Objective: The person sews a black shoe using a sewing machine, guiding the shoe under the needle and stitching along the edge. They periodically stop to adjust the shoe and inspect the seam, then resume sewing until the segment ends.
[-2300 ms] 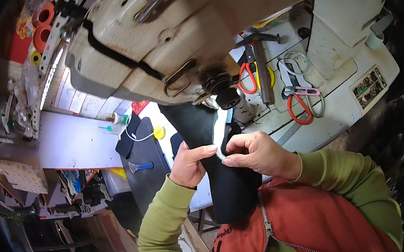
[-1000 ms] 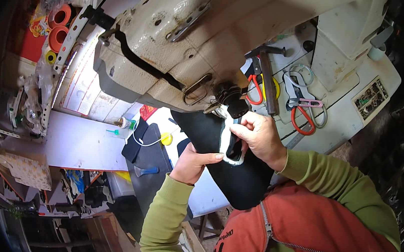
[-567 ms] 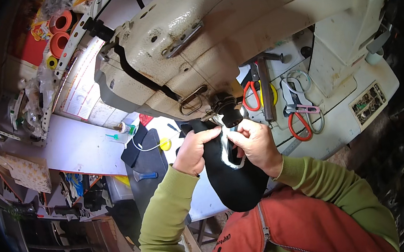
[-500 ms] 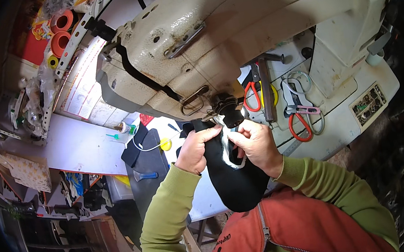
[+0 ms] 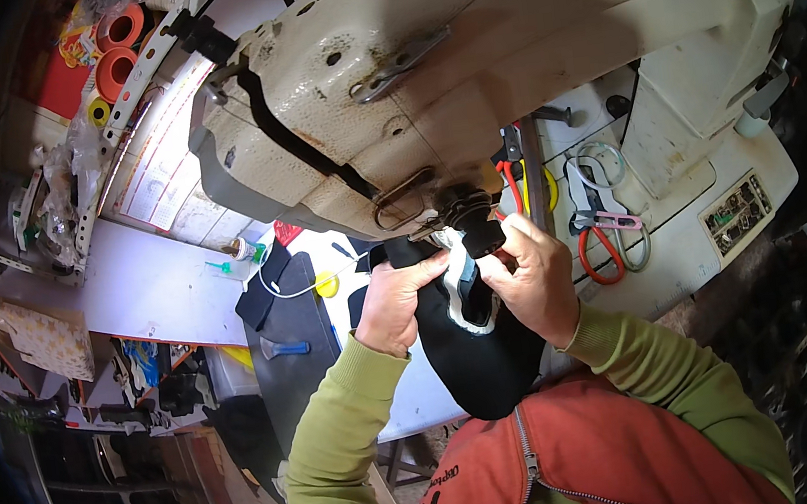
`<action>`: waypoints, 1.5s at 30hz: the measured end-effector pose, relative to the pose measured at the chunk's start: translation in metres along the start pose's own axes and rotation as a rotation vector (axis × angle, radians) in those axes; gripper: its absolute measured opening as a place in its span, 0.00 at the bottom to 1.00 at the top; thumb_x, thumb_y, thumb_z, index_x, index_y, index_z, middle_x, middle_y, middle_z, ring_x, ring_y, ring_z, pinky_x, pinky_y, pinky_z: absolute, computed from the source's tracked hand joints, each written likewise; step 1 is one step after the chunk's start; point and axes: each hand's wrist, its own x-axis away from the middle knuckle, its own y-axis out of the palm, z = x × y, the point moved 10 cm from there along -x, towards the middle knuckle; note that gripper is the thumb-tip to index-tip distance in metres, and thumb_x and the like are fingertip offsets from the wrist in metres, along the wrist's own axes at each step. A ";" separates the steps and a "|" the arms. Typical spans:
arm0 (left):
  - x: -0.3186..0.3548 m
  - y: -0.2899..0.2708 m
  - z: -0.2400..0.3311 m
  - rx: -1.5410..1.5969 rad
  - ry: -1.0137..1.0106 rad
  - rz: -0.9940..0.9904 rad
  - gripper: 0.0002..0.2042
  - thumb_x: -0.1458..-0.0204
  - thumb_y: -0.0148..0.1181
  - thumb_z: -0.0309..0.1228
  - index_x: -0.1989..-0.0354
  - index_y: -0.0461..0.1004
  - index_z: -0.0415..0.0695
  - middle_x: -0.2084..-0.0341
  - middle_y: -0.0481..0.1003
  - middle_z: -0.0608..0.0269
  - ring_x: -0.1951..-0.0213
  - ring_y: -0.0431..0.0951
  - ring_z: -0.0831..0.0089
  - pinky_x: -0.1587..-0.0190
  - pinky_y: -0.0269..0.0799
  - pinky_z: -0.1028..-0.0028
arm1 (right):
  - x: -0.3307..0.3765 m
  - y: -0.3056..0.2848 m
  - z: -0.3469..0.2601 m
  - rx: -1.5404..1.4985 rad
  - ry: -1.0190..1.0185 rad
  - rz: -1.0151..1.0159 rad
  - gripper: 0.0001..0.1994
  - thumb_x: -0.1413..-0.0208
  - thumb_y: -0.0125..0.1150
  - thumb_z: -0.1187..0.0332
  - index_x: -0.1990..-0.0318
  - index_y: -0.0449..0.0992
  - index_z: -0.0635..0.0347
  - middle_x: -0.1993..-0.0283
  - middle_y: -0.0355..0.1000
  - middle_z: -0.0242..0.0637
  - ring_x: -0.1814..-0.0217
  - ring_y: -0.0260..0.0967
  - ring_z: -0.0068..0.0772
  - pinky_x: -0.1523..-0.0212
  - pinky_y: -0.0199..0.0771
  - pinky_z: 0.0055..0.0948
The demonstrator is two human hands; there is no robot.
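A black fabric piece (image 5: 483, 368) with a rounded near end lies under the head of the beige sewing machine (image 5: 336, 109). A white strip (image 5: 458, 308) edges the long opening in it, and a bit of pale blue shows inside. My left hand (image 5: 392, 304) grips the piece's left side, thumb on top and pointing toward the needle area. On the right, my right hand (image 5: 536, 281) is closed at the edge of the opening, with thumb and bent fingers just beside the machine's black knob (image 5: 472, 218). The machine head hides the needle and the far end of the piece.
Right of the machine lie scissors with red handles (image 5: 599, 258), a hammer (image 5: 534, 175) and a tray of small parts (image 5: 736, 207). To the left are a blue-handled tool (image 5: 284, 348), a yellow disc (image 5: 326, 284) and a thin white cord (image 5: 293, 296). Orange spools (image 5: 116, 74) sit on the shelf.
My right hand has shifted slightly right, its fingers lifting away from inside the opening, so more of the white edge and pale blue shows. My left hand keeps its hold. The whole view has shifted slightly.
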 end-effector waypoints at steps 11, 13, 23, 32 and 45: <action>0.002 0.003 0.004 -0.007 0.003 -0.061 0.10 0.53 0.60 0.16 0.61 0.76 0.36 0.65 0.77 0.63 0.64 0.77 0.75 0.59 0.74 0.77 | -0.011 -0.007 -0.023 0.056 -0.196 0.102 0.07 0.62 0.64 0.73 0.75 0.71 0.57 0.61 0.67 0.35 0.61 0.66 0.38 0.59 0.63 0.35; 0.002 0.004 0.005 -0.034 -0.002 -0.053 0.10 0.53 0.61 0.16 0.61 0.76 0.36 0.64 0.76 0.63 0.63 0.77 0.76 0.59 0.73 0.77 | -0.012 -0.006 -0.020 0.025 -0.190 0.091 0.07 0.61 0.64 0.73 0.75 0.70 0.58 0.61 0.67 0.35 0.60 0.66 0.38 0.59 0.63 0.35; 0.003 0.010 0.012 -0.124 -0.023 -0.112 0.12 0.55 0.63 0.17 0.60 0.76 0.37 0.65 0.77 0.64 0.63 0.76 0.76 0.57 0.73 0.77 | -0.018 -0.006 -0.021 0.058 -0.190 0.044 0.06 0.61 0.60 0.75 0.77 0.67 0.60 0.62 0.66 0.35 0.62 0.65 0.39 0.61 0.64 0.36; -0.003 0.001 0.011 -0.144 -0.025 -0.098 0.12 0.55 0.61 0.15 0.60 0.76 0.35 0.64 0.78 0.61 0.63 0.77 0.75 0.56 0.73 0.76 | -0.018 0.001 -0.030 0.158 -0.285 0.000 0.07 0.61 0.61 0.75 0.76 0.67 0.59 0.63 0.65 0.34 0.62 0.65 0.38 0.60 0.63 0.35; 0.000 0.014 0.015 -0.111 -0.072 -0.185 0.13 0.55 0.61 0.16 0.59 0.76 0.36 0.64 0.78 0.63 0.62 0.77 0.75 0.56 0.73 0.76 | -0.014 -0.010 -0.014 0.037 -0.194 0.078 0.12 0.61 0.64 0.73 0.66 0.69 0.60 0.57 0.67 0.36 0.57 0.65 0.42 0.54 0.64 0.36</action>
